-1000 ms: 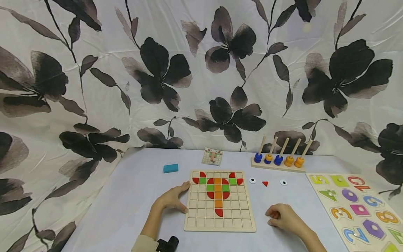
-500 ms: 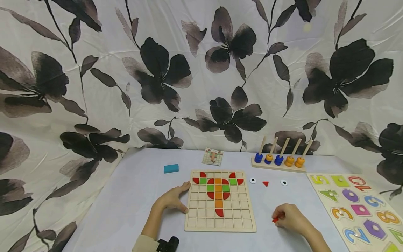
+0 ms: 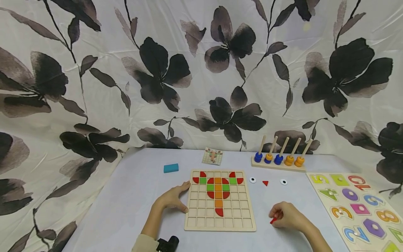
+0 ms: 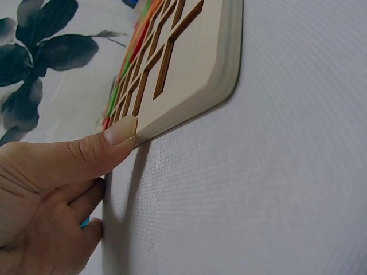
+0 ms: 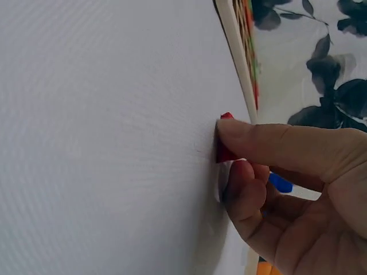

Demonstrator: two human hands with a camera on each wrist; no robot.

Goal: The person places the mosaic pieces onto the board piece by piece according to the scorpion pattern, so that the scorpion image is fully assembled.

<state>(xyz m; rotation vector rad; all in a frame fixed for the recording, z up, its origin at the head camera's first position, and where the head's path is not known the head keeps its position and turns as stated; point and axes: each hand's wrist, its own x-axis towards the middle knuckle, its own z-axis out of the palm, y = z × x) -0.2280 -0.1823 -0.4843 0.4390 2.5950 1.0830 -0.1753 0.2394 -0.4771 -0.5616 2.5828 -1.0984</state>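
Observation:
A wooden grid board lies on the table, with red, green and orange pieces set in its upper and middle cells. My left hand is at its left edge, thumb and index finger spread along the side. In the left wrist view the thumb of the left hand touches the board's rim. Right of the board, my right hand pinches a small red piece just at the table surface. The right wrist view has the red piece between thumb and fingers, its full shape partly covered.
Behind the board lie a pattern card and a blue block. Two white eye discs flank a red triangle. A peg stand with rings is at the back right, and a number puzzle board lies at the right.
My right hand has moved slightly right, and a red piece now shows in its fingers. The left hand and the board have stayed in place.

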